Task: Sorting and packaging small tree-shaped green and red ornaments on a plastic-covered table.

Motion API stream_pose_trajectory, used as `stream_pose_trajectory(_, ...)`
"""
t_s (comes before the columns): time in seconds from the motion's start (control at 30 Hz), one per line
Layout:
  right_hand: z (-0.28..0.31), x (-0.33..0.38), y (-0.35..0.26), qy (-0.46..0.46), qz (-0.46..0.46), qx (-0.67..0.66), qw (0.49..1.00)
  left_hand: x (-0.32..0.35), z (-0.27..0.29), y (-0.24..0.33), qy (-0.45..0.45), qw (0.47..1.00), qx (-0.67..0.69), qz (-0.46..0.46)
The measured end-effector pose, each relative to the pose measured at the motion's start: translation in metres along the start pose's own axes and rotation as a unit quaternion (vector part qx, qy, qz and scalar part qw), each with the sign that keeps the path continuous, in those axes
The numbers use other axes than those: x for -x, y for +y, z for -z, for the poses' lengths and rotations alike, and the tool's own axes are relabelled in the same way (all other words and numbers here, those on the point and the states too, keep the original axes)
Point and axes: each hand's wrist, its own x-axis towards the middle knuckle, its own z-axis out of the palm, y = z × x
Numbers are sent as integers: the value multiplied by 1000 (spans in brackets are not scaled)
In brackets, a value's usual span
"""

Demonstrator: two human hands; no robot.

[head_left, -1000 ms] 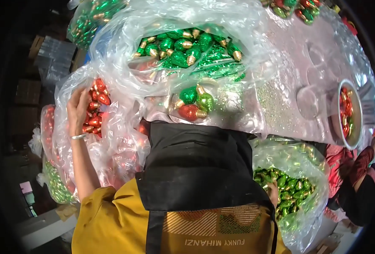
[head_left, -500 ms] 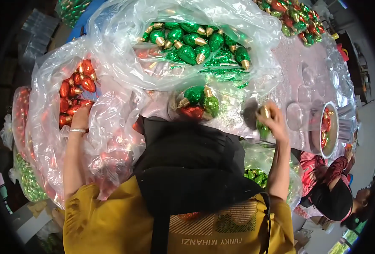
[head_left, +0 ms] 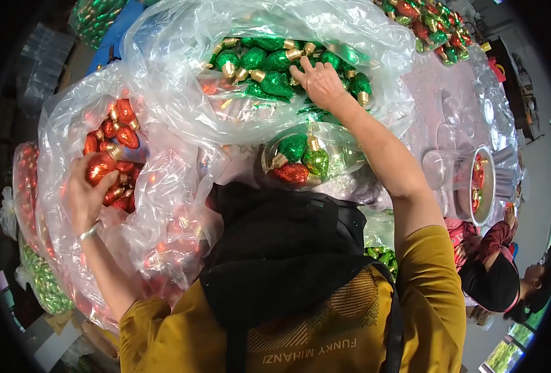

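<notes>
My left hand [head_left: 84, 189] is closed round a red glitter bulb ornament [head_left: 101, 168] with a gold cap, above other red bulbs [head_left: 125, 138] in the clear plastic bag [head_left: 61, 133] on the left. At the far middle, my right hand [head_left: 320, 82] reaches into a second clear bag [head_left: 163, 46]. Its fingers are apart and bent over green glitter bulbs [head_left: 275, 84], touching them; I see nothing gripped there. Between the bags and my body stands a clear round tub [head_left: 344, 149] with a dark green bulb [head_left: 292, 147], a lighter green bulb [head_left: 316, 161] and a red bulb [head_left: 290, 173].
Empty clear tubs [head_left: 434, 165] and a white-rimmed one [head_left: 488, 208] with bulbs inside stand at the right. A heap of mixed bulbs [head_left: 434, 31] lies at the far right. Light green bulbs [head_left: 384, 258] fill a bag near my right side. Another person [head_left: 493, 280] sits at the right.
My right hand has moved from the table's right side up and left into the green bulbs, without the light green bulb it held. My left hand has lifted a red bulb from the bag.
</notes>
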Motion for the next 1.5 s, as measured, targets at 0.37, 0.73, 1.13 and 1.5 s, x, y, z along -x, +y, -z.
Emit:
stream_pose_trajectory(0.37,167,153,43,99,-151,-838,514,20,-36,217,4,877,224,-425)
stream_pose_trajectory(0.73,206,171,-22,-186,-53,-472,860,6,-84,268,-99,811,150,-556)
stream_pose_trajectory(1.13,189,177,-10,-184,20,-529,828,-1,-151,278,-53,763,-37,-643)
stream_pose_trajectory(1.5,201,161,-6,-158,-16,-572,805,13,-156,267,-107,862,18,-495)
